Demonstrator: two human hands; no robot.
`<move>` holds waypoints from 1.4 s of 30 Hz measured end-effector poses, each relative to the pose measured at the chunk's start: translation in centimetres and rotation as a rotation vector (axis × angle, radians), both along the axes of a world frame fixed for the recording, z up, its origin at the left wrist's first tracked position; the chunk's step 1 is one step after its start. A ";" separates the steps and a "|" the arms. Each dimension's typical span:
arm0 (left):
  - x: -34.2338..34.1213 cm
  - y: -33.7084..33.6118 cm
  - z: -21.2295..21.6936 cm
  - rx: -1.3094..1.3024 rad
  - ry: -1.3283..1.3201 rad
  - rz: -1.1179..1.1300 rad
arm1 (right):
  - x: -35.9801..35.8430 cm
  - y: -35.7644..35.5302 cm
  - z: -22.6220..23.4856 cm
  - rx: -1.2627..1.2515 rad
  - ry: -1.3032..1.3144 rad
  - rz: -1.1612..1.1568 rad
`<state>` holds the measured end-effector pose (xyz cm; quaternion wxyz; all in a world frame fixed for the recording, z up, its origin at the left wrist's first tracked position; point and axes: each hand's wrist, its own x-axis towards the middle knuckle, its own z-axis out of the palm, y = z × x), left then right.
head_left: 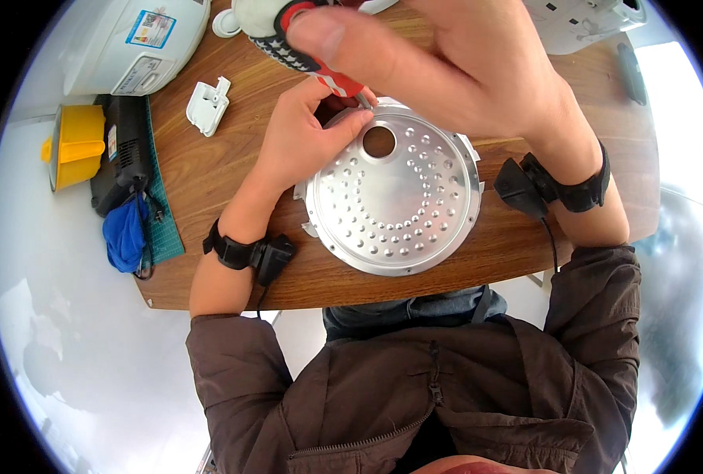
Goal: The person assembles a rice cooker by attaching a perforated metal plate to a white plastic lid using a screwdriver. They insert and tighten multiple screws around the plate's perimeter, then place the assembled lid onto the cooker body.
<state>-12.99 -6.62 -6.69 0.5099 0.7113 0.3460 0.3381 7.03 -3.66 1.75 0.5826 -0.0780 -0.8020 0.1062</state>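
A round silvery metal cover (391, 189), dimpled all over and with one round hole near its far edge, lies on the wooden table in front of me. My right hand (478, 71) grips a red, white and black screwdriver (292, 39) with a thick body, tilted so its thin metal bit points down at the cover's far left rim. Beside that bit, my left hand (300, 138) has its thumb and forefinger pinched together at the rim. Whatever sits between those fingertips is too small to make out. Part of the screwdriver runs out of the top of the view.
A small white plastic part (207, 107) lies left of my left hand. Farther left are a white appliance housing (142, 47), a yellow container (80, 146), a black device (126, 150), a blue cloth (125, 233) and a green mat (167, 229). Another white housing (584, 24) stands far right.
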 end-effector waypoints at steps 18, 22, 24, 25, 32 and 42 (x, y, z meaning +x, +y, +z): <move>-2.3 0.1 -2.8 0.376 0.448 -0.070 | -1.5 -2.5 1.1 -0.083 -0.196 -0.147; -1.3 0.0 -1.8 0.157 0.251 -0.058 | -1.7 -2.7 1.0 -0.093 -0.214 -0.162; -1.1 -0.1 -0.3 0.154 0.316 -0.057 | -1.7 -2.9 1.1 -0.101 -0.220 -0.162; -1.4 0.0 -0.8 0.246 0.370 -0.069 | -1.7 -3.0 1.1 -0.101 -0.223 -0.162; -1.5 0.1 -2.0 0.132 0.261 -0.089 | -1.5 -3.3 1.3 -0.113 -0.251 -0.184; -0.7 0.8 -2.1 0.262 0.243 -0.027 | -0.9 -3.7 1.4 -0.127 -0.299 -0.209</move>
